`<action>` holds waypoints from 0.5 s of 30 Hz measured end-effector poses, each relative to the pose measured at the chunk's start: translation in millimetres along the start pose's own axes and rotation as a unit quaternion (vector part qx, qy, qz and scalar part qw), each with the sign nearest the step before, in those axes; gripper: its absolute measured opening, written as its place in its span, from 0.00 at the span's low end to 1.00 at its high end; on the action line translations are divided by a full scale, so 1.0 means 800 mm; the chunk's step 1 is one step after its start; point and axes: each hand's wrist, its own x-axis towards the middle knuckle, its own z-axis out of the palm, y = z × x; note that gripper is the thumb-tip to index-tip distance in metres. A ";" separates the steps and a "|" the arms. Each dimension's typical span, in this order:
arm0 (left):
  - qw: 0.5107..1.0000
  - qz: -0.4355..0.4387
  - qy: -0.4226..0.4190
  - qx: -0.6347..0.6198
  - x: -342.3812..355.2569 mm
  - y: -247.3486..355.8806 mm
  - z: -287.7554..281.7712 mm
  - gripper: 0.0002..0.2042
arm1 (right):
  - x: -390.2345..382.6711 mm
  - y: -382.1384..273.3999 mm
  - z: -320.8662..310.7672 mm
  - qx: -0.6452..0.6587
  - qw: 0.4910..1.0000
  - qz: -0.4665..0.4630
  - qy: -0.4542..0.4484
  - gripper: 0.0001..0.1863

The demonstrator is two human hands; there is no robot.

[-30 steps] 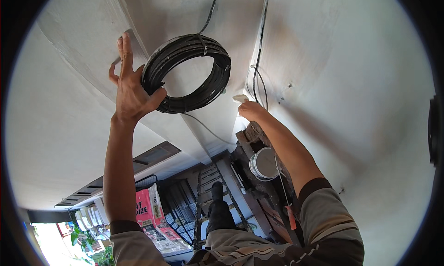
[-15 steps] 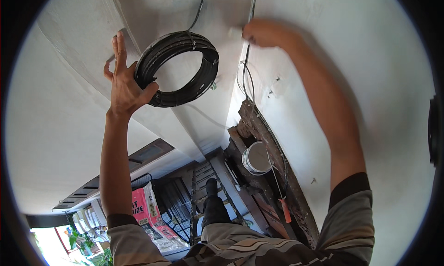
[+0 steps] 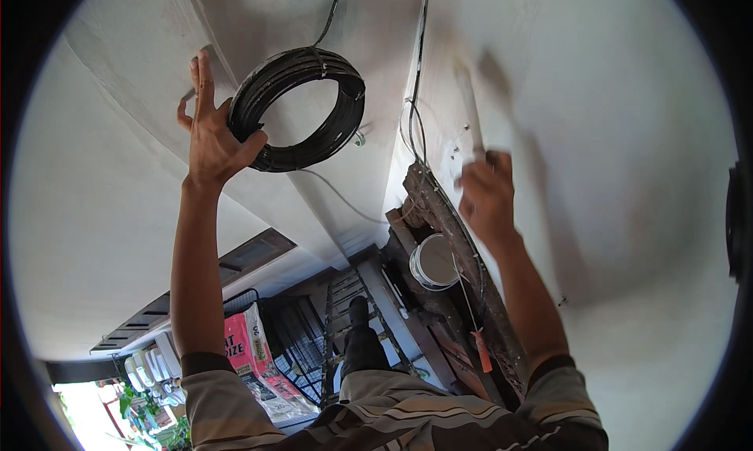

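A coil of black cable (image 3: 345, 125) hangs from a strand running up over the pale surface. My left hand (image 3: 212, 141) holds the coil's left side, its thumb hooked over the lower rim. Two of its fingers stretch upward and the others are bent. To the right of the corner my right hand (image 3: 488, 188) is closed around a long, pale tool (image 3: 471, 110) that looks like a paintbrush. Motion blurs its upper end beside the white wall (image 3: 627, 161). Thin dark cables (image 3: 420, 67) run down the corner between my hands, with a loose loop lower down.
Below, a white bucket (image 3: 416, 269) stands on a ledge beside a rough brown beam (image 3: 463, 247). A red-handled tool (image 3: 481, 353) lies near it. My leg is on a ladder (image 3: 333, 325); a pink and white bag (image 3: 263, 365) is left of it. Small fixings protrude from the wall.
My right hand has come away from the cables in the corner, moving down and right with the paintbrush. The coil has shifted slightly up and left; my left hand stays on it.
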 end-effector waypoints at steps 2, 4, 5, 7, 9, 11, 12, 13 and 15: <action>1.000 -0.001 -0.002 0.006 0.001 0.004 0.001 0.21 | -0.064 -0.023 -0.006 0.093 0.992 0.080 -0.004 0.13; 1.000 -0.003 0.000 0.016 -0.001 0.006 0.005 0.21 | -0.117 -0.048 -0.021 0.143 0.979 0.144 -0.031 0.11; 1.000 -0.008 0.002 0.025 -0.001 0.007 0.006 0.21 | -0.137 -0.058 -0.033 0.157 0.973 0.159 -0.051 0.11; 0.999 -0.014 0.002 0.035 -0.002 0.012 0.006 0.21 | -0.171 -0.074 -0.060 0.197 0.961 0.180 -0.074 0.11; 0.999 -0.020 0.004 0.045 -0.002 0.021 0.008 0.22 | -0.197 -0.082 -0.097 0.240 0.941 0.217 -0.095 0.11; 0.996 -0.028 0.018 0.081 -0.006 0.033 0.006 0.22 | -0.201 -0.092 -0.148 0.269 0.912 0.276 -0.141 0.11; 0.996 -0.028 0.021 0.084 -0.008 0.039 0.007 0.21 | -0.200 -0.094 -0.173 0.278 0.896 0.304 -0.167 0.10; 0.996 -0.024 0.020 0.085 -0.009 0.048 0.010 0.21 | -0.201 -0.098 -0.198 0.282 0.881 0.343 -0.163 0.10; 0.997 -0.039 0.037 0.062 -0.008 0.074 0.033 0.18 | -0.212 -0.096 -0.249 0.272 0.865 0.391 -0.156 0.09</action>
